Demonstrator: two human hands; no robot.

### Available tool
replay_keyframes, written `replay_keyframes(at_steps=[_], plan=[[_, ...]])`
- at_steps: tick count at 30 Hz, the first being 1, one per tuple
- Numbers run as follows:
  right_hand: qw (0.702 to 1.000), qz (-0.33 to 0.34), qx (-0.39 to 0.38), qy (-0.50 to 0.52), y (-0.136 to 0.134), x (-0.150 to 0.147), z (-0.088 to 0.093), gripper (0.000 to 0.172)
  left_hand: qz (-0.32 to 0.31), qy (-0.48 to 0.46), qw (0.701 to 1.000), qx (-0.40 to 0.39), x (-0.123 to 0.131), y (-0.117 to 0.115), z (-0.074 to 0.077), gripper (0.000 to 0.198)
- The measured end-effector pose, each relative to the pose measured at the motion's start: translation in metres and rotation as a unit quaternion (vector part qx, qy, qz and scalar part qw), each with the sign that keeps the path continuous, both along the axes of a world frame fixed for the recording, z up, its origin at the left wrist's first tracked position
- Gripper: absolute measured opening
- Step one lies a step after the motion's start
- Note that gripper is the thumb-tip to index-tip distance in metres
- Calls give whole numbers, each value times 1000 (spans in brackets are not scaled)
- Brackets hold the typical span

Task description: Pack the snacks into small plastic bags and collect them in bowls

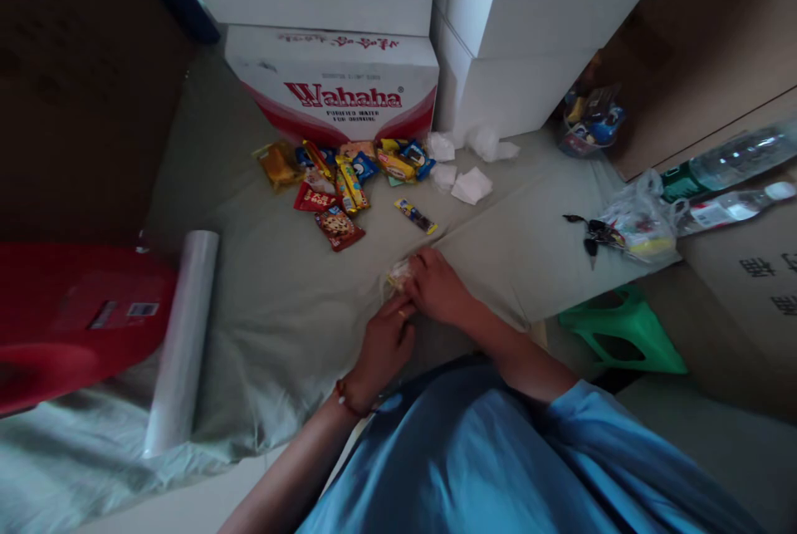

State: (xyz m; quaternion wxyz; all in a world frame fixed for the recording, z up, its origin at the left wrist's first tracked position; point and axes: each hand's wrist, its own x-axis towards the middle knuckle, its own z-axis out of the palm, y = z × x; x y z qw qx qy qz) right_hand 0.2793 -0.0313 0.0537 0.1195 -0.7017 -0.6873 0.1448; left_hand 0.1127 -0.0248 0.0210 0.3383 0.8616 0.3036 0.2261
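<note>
Both hands meet over the cloth-covered surface (267, 285), around a small clear packet (398, 273) with pale contents. My right hand (441, 289) is closed over the packet's right side, its fingers bent down onto it. My left hand (381, 347), with a ring and a beaded bracelet, pinches at the packet's near edge. The fingers partly hide the packet, so its exact kind is not clear. Just beyond the hands lies a narrow yellow-and-dark snack stick (415, 217). Farther off is a pile of wrapped snacks, among them a brown cookie packet (339, 228) and a red packet (315, 198).
A Wahaha water carton (349, 90) stands behind the snacks, beside crumpled white tissues (471, 185). On the left are a plastic-film roll (182, 343) and a red container (80, 318). Keys (601, 233), a plastic bag (647, 227), bottles (726, 210) and a green stool (628, 330) are right.
</note>
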Motion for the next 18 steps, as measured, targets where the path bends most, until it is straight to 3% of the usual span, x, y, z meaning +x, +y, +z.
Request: replay_keyframes(at_steps=[6,12,15,18], plan=[[999,7,1,-48,-14,-16,-10,62,157,-73,982,-73,-30,-11,1,28],[1000,-1,15,-7,-25,-11,-14,41,176,-98,978,-47,-43,-5,7,25],[992,-54,72,90,-38,28,-4,40,177,-96,979,-25,-57,-2,2,22],[942,-212,142,216,-36,112,2,31,168,-77,983,-3,-70,0,-8,22]])
